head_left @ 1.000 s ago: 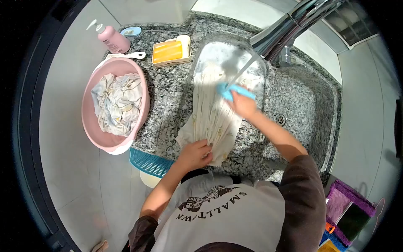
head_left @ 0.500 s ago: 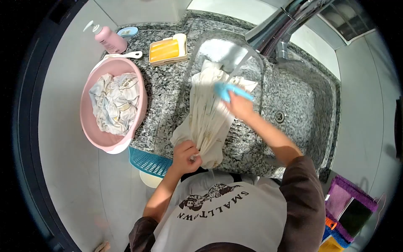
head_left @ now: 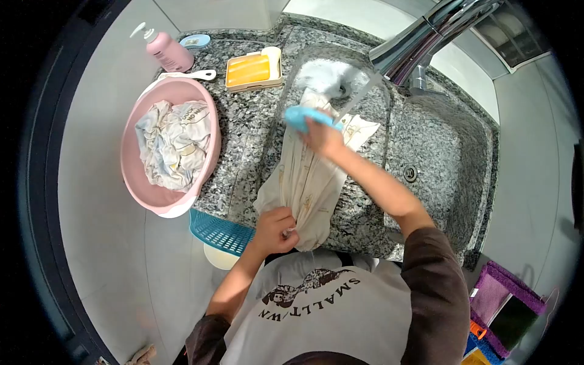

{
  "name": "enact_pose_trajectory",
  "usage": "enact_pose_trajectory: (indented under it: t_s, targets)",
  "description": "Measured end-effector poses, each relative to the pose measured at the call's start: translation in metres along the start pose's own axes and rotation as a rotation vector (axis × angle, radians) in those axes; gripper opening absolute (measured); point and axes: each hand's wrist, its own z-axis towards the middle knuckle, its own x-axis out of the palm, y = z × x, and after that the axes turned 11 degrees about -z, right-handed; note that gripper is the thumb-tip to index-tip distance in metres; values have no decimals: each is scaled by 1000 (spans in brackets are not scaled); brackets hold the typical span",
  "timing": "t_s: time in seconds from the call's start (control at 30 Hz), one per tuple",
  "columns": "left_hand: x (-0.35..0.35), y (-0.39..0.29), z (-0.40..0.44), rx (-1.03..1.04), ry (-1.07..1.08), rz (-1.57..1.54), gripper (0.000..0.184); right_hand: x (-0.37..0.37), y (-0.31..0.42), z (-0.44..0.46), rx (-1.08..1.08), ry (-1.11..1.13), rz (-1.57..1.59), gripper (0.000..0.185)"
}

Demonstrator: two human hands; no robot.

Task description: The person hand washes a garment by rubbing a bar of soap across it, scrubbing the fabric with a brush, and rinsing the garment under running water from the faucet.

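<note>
A wet, light-coloured patterned cloth (head_left: 310, 182) lies stretched over the left part of the stone sink, its near end at the counter's front edge. My left hand (head_left: 277, 231) is closed on a bunched part of that near end. My right hand (head_left: 323, 137) grips a light blue brush (head_left: 304, 118) over the cloth's upper part; the brush is slightly blurred and its bristles are hidden. Water runs from the chrome faucet (head_left: 413, 45) just beside the brush, down toward the cloth's far end.
At left, a pink basin (head_left: 126, 155) holds crumpled cloths. Behind it stand a pink pump bottle (head_left: 168, 52), a blue dish (head_left: 195, 41) and a box with orange bars (head_left: 249, 69). A drain (head_left: 410, 173) shows in the right basin. A teal basket (head_left: 219, 231) sits below the counter.
My right hand and the brush have moved left across the cloth. My left hand has pulled the near end toward the counter's front edge, and the cloth's far end has come away from the back.
</note>
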Motion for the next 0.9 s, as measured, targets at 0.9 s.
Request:
enact_pose_trajectory:
  t_s: [0.9]
  targets:
    - [4, -1, 0, -113, 7, 8, 12, -72, 43, -63, -135, -84, 139, 41]
